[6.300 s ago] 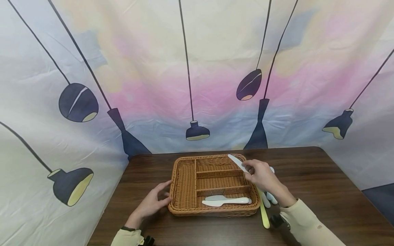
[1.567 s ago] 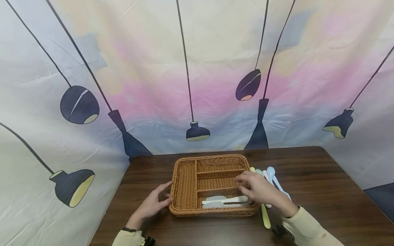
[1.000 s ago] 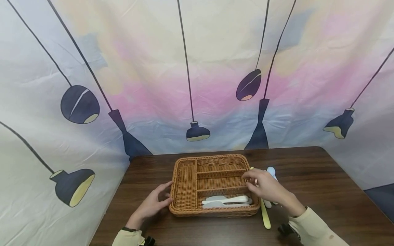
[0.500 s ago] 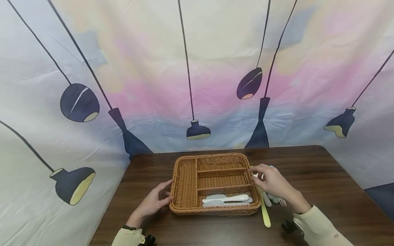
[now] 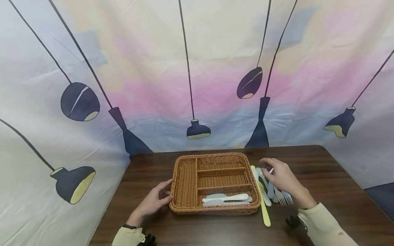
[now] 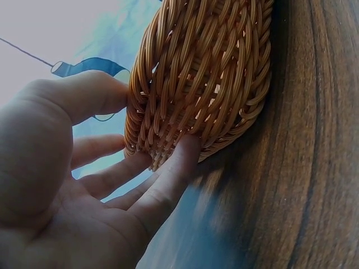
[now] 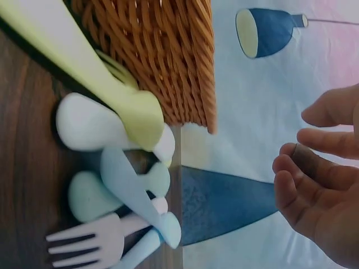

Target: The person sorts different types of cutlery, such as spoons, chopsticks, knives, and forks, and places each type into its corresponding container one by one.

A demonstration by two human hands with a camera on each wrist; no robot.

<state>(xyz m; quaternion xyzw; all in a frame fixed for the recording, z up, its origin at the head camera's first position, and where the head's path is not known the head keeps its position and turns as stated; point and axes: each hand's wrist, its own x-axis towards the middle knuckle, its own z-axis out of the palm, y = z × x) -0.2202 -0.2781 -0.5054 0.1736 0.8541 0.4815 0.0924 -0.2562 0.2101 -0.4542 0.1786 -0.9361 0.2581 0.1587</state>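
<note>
A brown wicker basket (image 5: 184, 181) with several compartments sits on the table. Its front right compartment holds table knives (image 5: 227, 197), a white one on top. My left hand (image 5: 154, 201) touches the basket's left side; in the left wrist view, the thumb meets the rim and fingertips rest against the woven wall (image 6: 196, 73). My right hand (image 5: 283, 176) hovers over loose cutlery right of the basket, fingers loosely bent and holding nothing. Among that cutlery are a yellow-handled utensil (image 5: 265, 215), a pale fork (image 7: 95, 244) and light blue pieces. The hand partly hides the pile in the head view.
The dark wood table (image 5: 323, 191) extends beyond the pile on the right. A fabric backdrop (image 5: 215, 85) printed with hanging lamps stands behind the table's far edge. Part of the cutlery lies close against the basket's right wall (image 7: 162, 56).
Earlier my right hand held a knife over the basket; the knives now lie in the front compartment. That hand has since moved right, above the loose cutlery. The left hand stays put.
</note>
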